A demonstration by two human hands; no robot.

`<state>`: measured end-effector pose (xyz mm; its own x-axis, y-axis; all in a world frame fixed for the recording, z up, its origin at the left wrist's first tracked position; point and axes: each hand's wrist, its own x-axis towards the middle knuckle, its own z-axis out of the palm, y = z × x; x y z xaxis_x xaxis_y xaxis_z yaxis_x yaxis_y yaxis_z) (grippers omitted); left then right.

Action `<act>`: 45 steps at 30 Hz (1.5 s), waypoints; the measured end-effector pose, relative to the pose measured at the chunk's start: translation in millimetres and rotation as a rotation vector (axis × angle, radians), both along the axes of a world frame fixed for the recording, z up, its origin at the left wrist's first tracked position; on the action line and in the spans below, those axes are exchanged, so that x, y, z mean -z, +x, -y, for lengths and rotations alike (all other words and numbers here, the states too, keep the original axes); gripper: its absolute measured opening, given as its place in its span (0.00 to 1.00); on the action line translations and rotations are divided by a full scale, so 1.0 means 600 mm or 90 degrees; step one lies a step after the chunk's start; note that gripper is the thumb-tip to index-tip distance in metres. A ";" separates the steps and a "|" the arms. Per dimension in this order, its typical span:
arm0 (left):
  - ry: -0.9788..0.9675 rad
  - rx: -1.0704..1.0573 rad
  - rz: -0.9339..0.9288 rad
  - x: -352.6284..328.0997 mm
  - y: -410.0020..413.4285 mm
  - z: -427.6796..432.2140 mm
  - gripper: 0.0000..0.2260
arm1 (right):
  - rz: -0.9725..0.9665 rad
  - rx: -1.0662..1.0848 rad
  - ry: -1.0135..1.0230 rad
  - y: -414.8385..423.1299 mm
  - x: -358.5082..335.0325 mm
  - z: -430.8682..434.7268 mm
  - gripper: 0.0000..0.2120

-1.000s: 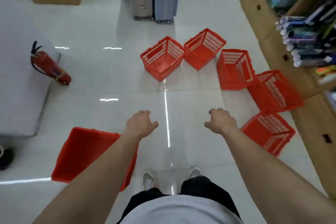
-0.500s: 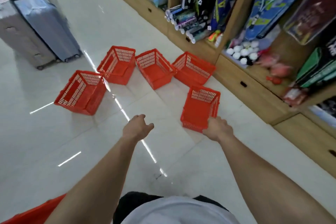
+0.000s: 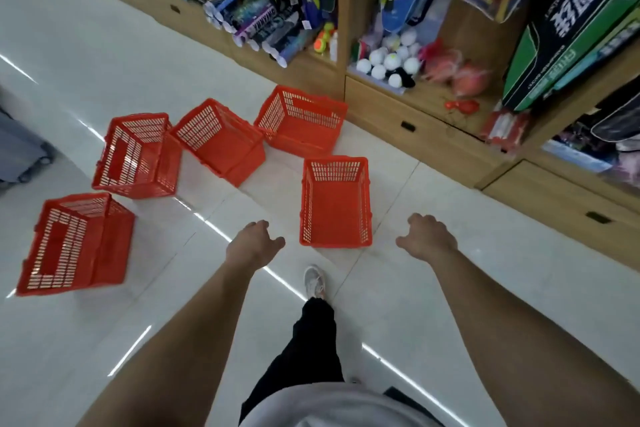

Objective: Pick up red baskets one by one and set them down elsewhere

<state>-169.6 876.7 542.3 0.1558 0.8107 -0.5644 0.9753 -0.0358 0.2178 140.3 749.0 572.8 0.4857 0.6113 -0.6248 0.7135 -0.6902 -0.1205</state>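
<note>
Left hand [image 3: 254,242]: loosely curled, empty, just left of nearest red basket [image 3: 335,204]
Right hand [image 3: 427,236]: loosely curled, empty, to its right
Basket: upright on floor [image 3: 433,288]
Advice: take both long rims evenly, lift level

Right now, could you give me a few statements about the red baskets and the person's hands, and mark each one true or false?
1. Five red baskets stand on the floor. True.
2. The left hand grips a basket. False: it holds nothing and hangs just left of the nearest basket.
3. The nearest basket lies between the two hands. True: the right hand hangs on its other side, also empty.
4. The nearest basket is full of white balls. False: it is empty; the white balls sit on the wooden shelf.
5. The farthest basket stands close against the shelf unit. True.
</note>
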 end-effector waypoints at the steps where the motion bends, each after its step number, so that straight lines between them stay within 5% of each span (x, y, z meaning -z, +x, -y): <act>1: -0.011 0.004 0.002 0.015 0.015 -0.029 0.31 | -0.002 0.017 -0.014 0.016 0.011 -0.016 0.29; 11: -0.063 0.030 0.002 0.164 0.150 -0.299 0.30 | -0.059 0.094 -0.057 0.123 0.167 -0.245 0.31; 20: -0.086 -0.105 0.008 0.551 0.256 -0.434 0.31 | -0.133 0.036 -0.070 0.216 0.582 -0.421 0.31; 25: -0.087 -0.214 0.006 0.792 0.279 -0.443 0.37 | -0.140 0.130 -0.035 0.255 0.832 -0.437 0.32; 32: 0.017 -0.207 0.024 0.986 0.267 -0.434 0.31 | -0.184 0.198 0.103 0.224 1.061 -0.421 0.26; 38: -0.047 -0.224 0.065 1.019 0.238 -0.441 0.19 | -0.173 0.202 0.223 0.208 1.083 -0.419 0.11; 45: -0.044 -0.314 0.163 0.854 0.195 -0.400 0.17 | -0.135 0.186 0.347 0.212 0.882 -0.449 0.07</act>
<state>-52.5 1116.9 29.8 -0.0928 0.7844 -0.6132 0.7885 0.4340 0.4358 267.5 1018.5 43.4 0.5805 0.7287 -0.3634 0.4275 -0.6526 -0.6256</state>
